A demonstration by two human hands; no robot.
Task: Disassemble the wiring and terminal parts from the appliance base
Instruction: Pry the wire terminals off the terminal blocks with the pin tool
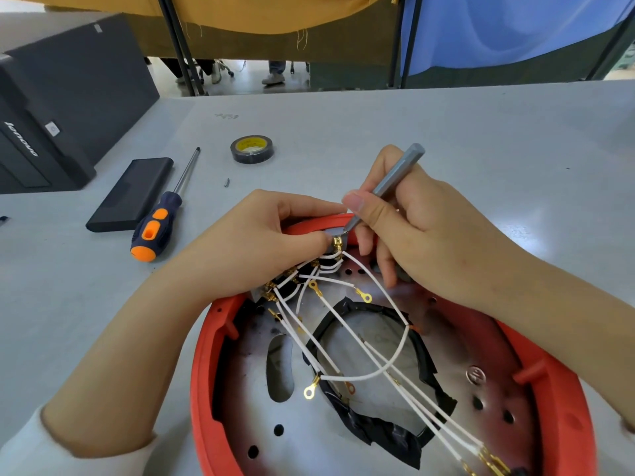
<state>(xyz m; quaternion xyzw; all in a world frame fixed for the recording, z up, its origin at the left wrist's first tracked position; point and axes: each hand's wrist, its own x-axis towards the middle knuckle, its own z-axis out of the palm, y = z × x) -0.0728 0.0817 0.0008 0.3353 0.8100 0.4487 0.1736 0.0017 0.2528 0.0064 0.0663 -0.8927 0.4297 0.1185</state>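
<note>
The red appliance base (206,389) lies open side up in front of me, its metal plate showing. White wires (388,367) with gold ring terminals (311,389) spread across it from a row of black switch parts (295,280) at the far rim. My left hand (254,242) pinches the switch block beside a gold spade terminal (338,242). My right hand (422,228) grips a thin grey screwdriver (395,176) like a pen, its tip touching that terminal.
An orange and navy screwdriver (161,218) lies left of the base, beside a flat black case (132,194). A roll of black tape (252,149) and a small screw (227,182) sit farther back. A black computer tower (62,101) stands at far left.
</note>
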